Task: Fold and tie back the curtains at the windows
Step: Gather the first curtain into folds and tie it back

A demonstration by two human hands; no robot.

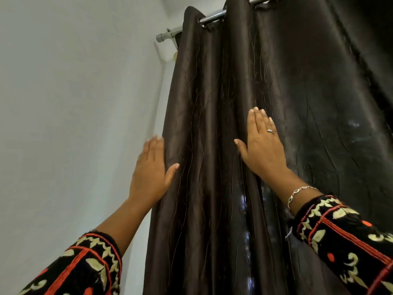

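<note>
– Sleeves [85,265] frame the bottom corners, both arms reaching up. Where is the curtain?

– Straight ahead: the curtain [212,103] hangs from the rod [212,17] on eyelets. It is bunched into deep pleats beside the wall [74,103], with a flatter stretch off to the right.

– And the hands?

– Neither grips. The left hand [151,169] sits at the curtain's left edge, fingers straight and together, thumb lying on the front of the cloth. Whether the fingertips go behind the edge cannot be told. The right hand [261,143] lies flat on a pleat, fingers together, thumb spread out.

– So the step looks like gathering the folds?

– Likely. To do it well, the person should press the 2 palms toward each other, stacking pleat on pleat along the existing creases, and work downward so the bundle stays neat. The cloth looks slick, so flat palms may slip. Closing the fingers round the bundle before reaching for a tie seems wise.
</note>
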